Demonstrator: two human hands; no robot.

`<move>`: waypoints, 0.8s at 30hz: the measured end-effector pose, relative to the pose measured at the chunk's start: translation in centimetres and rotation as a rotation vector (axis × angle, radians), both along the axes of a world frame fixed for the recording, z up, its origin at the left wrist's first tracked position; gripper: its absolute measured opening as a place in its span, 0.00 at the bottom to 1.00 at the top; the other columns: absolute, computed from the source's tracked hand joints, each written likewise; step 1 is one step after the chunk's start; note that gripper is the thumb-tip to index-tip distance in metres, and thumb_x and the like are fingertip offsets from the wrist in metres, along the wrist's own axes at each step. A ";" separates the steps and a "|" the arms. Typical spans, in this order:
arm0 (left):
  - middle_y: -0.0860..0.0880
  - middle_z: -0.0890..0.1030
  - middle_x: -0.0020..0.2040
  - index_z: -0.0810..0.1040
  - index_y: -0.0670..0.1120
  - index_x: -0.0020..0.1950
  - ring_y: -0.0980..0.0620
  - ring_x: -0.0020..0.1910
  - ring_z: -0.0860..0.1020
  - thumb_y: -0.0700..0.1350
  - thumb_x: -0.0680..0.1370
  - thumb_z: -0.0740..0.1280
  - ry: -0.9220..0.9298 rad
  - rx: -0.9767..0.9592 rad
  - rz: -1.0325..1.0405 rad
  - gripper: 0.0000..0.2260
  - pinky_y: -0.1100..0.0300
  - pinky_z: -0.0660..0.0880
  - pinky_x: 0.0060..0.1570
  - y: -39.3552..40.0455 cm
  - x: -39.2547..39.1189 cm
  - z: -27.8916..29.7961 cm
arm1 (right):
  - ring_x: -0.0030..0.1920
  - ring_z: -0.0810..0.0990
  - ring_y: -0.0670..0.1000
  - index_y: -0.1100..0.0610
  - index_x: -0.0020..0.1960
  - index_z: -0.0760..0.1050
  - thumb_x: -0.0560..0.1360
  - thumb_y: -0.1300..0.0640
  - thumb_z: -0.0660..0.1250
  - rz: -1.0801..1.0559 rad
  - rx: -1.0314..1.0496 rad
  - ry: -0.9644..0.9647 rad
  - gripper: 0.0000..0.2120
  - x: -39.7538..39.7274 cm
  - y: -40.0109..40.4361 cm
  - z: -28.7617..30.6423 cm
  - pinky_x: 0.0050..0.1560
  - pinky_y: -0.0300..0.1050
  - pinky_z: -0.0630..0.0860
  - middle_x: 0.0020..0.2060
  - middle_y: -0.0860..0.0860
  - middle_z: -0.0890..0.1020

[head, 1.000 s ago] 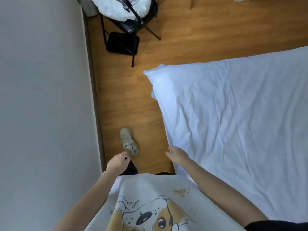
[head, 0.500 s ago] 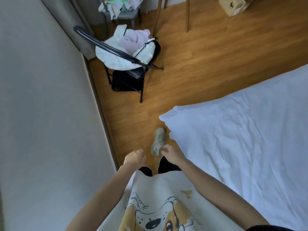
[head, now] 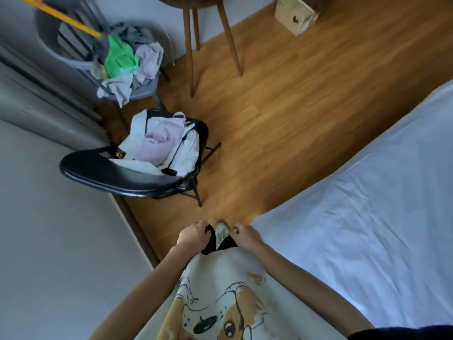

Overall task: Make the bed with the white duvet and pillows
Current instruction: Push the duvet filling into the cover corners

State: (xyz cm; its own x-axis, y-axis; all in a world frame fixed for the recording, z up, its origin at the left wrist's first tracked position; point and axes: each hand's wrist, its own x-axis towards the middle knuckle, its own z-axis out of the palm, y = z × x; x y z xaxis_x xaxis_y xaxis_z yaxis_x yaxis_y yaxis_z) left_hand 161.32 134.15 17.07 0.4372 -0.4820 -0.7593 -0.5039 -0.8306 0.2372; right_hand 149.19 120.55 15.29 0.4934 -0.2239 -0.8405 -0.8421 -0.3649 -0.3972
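The white duvet [head: 362, 217] lies spread and lightly creased over the bed on the right, its near corner at the floor edge. My left hand [head: 192, 235] hangs in front of my body with its fingers curled and nothing in it. My right hand [head: 245, 235] is also loosely curled and holds nothing, just left of the duvet's corner and apart from it. No pillow is in view.
A black folding chair [head: 117, 176] piled with white and pink clothes stands ahead on the wooden floor [head: 282, 114]. Behind it a grey chair [head: 139, 92] holds more clothes. Wooden stool legs [head: 190, 57] and a cardboard box [head: 295, 14] stand farther back. A wall [head: 56, 241] runs along my left.
I have walked forward along the bed's side, and the view has swung up towards the chairs. My right hand has come away from the duvet edge; both hands stay low in front of me.
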 end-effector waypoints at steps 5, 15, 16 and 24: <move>0.43 0.77 0.61 0.70 0.47 0.68 0.42 0.57 0.76 0.49 0.81 0.56 -0.006 0.014 -0.131 0.16 0.54 0.72 0.50 -8.0 8.0 0.3 | 0.65 0.73 0.56 0.57 0.72 0.68 0.81 0.48 0.58 -0.103 -0.003 0.026 0.22 5.2 -6.5 0.6 0.60 0.46 0.70 0.68 0.54 0.74; 0.45 0.76 0.62 0.69 0.48 0.68 0.45 0.59 0.75 0.50 0.81 0.56 0.013 0.070 -0.560 0.16 0.55 0.71 0.51 -30.5 19.6 -2.5 | 0.61 0.76 0.56 0.54 0.71 0.68 0.81 0.48 0.57 -0.507 -0.046 0.078 0.21 12.2 -24.4 -0.1 0.58 0.50 0.76 0.65 0.54 0.75; 0.45 0.77 0.61 0.69 0.48 0.68 0.46 0.57 0.76 0.50 0.81 0.56 0.014 0.052 -0.642 0.17 0.55 0.71 0.49 -33.1 20.1 -2.4 | 0.61 0.76 0.56 0.54 0.71 0.68 0.81 0.48 0.57 -0.541 -0.043 0.083 0.21 12.6 -26.3 -0.2 0.58 0.51 0.76 0.65 0.54 0.75; 0.45 0.76 0.64 0.67 0.47 0.72 0.47 0.60 0.75 0.51 0.82 0.57 0.084 0.029 -0.917 0.20 0.54 0.73 0.57 -53.4 19.0 -1.6 | 0.63 0.75 0.57 0.55 0.71 0.66 0.81 0.49 0.58 -0.708 -0.061 0.080 0.21 12.8 -42.0 0.5 0.61 0.51 0.74 0.65 0.56 0.75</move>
State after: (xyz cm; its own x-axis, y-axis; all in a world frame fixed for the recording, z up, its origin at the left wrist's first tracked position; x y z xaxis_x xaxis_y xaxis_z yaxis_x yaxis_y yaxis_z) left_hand 180.36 80.71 15.52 -0.1639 -0.5927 -0.7886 -0.9501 -0.1203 0.2879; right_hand 162.00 78.58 15.81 0.1497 -0.5155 -0.8437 -0.9108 0.2601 -0.3205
